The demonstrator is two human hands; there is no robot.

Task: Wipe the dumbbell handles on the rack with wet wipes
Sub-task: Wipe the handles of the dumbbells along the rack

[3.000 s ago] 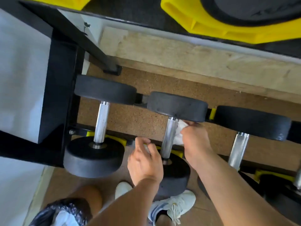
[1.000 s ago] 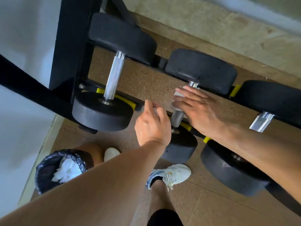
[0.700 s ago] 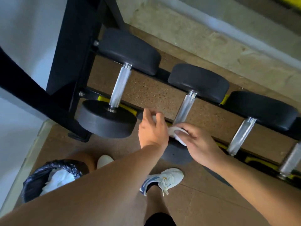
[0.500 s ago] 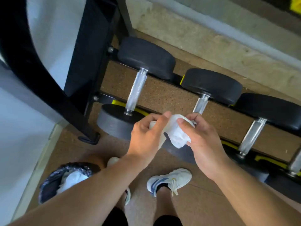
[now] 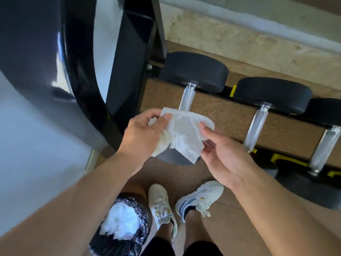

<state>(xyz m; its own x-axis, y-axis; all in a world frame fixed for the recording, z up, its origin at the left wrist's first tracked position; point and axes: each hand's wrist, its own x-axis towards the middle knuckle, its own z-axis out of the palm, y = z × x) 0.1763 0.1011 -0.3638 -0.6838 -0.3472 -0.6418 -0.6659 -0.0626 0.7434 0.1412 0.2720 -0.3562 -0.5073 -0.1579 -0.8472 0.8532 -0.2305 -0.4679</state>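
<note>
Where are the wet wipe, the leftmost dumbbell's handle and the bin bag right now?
wet wipe (image 5: 186,134), head view, middle of the spread sheet.
leftmost dumbbell's handle (image 5: 187,97), head view, knurled metal shaft above the wipe.
bin bag (image 5: 140,215), head view, crinkled black rim.

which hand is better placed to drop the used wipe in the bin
Left. The left hand grips most of the wipe, and the bin sits below on its side; the right hand only pinches an edge.

Gaps btwn handles (image 5: 256,127) — open
</note>
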